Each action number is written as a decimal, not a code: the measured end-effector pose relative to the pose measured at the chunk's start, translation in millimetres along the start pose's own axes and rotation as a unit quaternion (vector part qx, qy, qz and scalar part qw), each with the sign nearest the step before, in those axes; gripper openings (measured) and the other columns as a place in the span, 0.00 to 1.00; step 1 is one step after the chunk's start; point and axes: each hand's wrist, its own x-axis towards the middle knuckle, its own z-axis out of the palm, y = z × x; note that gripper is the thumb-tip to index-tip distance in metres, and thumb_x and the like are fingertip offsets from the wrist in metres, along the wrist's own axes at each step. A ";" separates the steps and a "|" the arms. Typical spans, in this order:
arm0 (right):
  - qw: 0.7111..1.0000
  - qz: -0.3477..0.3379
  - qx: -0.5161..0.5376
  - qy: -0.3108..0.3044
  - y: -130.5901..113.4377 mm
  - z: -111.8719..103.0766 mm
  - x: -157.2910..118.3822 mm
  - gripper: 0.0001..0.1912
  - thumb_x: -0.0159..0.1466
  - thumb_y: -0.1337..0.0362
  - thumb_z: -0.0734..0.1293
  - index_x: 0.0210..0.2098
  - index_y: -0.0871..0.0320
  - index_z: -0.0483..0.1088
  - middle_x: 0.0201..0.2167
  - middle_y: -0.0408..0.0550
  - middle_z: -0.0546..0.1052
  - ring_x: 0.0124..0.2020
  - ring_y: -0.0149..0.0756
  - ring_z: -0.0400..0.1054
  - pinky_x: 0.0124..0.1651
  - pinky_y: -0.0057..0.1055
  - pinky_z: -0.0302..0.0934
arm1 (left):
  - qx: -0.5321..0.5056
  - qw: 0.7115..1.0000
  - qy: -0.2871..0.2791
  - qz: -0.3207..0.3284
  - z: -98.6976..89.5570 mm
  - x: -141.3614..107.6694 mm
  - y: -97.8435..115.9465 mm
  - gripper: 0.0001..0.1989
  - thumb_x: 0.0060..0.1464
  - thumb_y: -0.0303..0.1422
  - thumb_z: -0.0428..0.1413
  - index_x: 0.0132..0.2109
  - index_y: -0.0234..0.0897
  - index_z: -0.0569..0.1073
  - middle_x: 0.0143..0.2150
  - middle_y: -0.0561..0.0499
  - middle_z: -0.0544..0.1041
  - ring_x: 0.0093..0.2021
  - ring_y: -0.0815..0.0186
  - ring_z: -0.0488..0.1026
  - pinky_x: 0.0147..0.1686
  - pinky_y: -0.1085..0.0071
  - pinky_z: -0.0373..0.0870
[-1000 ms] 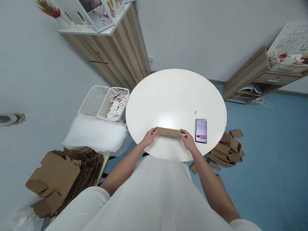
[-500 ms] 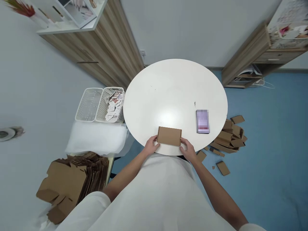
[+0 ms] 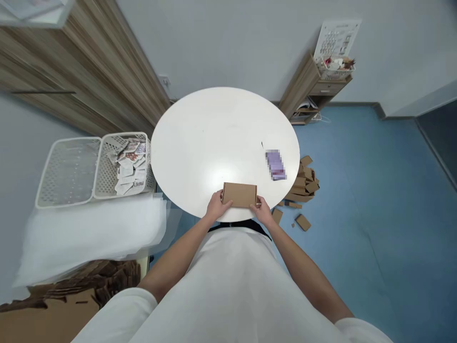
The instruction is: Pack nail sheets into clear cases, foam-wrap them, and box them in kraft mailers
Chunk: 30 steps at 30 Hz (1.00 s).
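A closed brown cardboard box [image 3: 240, 195] is between my two hands at the near edge of the round white table [image 3: 200, 128]. My left hand [image 3: 217, 206] grips its left end, thumb on top and fingers along the side. At the right end, my right hand [image 3: 262, 209] holds it the same way, the thumb on the near right corner. The undersides of my fingers are hidden by the box. Off to the right on the table lies a purple rectangular item [image 3: 275, 165], blurred by pixels.
Two white plastic baskets stand left of the table, one basket [image 3: 98, 166] holding small printed cards. White sheets [image 3: 96, 228] and a stack of flat cardboard [image 3: 53, 309] lie nearer me. Folded boxes [image 3: 303, 183] are heaped on the blue floor at right. A wooden cabinet [image 3: 107, 62] stands at back left.
The view has swung to the right. Both thumbs, earlier at the box's ends, now rest on its top face; the box still lies between my hands.
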 end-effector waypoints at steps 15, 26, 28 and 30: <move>0.997 0.007 -0.082 0.011 3.9 -11.6 -11.3 0.40 0.48 0.61 0.66 0.58 0.52 0.49 0.45 0.50 0.67 0.31 0.33 0.66 0.37 0.34 0.61 | -0.021 0.999 -0.044 0.012 -1.0 -1.8 9.2 0.28 0.45 0.45 0.54 0.51 0.37 0.63 0.43 0.46 0.70 0.34 0.65 0.69 0.34 0.69 0.66; 0.982 0.050 -0.068 0.171 76.2 -144.3 -30.2 0.27 0.55 0.50 0.60 0.51 0.54 0.60 0.40 0.50 0.70 0.38 0.40 0.66 0.36 0.34 0.59 | 0.034 0.978 -0.190 0.079 106.3 10.9 131.6 0.28 0.48 0.51 0.49 0.50 0.36 0.66 0.41 0.45 0.73 0.37 0.60 0.71 0.34 0.67 0.66; 0.975 0.072 -0.063 0.203 95.7 -175.5 -32.3 0.27 0.55 0.50 0.59 0.51 0.54 0.60 0.38 0.50 0.70 0.38 0.41 0.65 0.38 0.35 0.59 | 0.037 0.971 -0.215 0.095 139.7 17.2 161.6 0.27 0.48 0.50 0.49 0.50 0.36 0.66 0.41 0.44 0.74 0.38 0.60 0.71 0.34 0.67 0.67; 0.970 0.080 -0.045 0.224 113.6 -206.5 -32.0 0.27 0.55 0.49 0.59 0.51 0.54 0.60 0.37 0.50 0.70 0.39 0.41 0.65 0.39 0.36 0.59 | 0.043 0.967 -0.229 0.105 173.0 26.0 192.4 0.27 0.47 0.49 0.51 0.49 0.35 0.67 0.41 0.44 0.74 0.39 0.59 0.71 0.35 0.67 0.67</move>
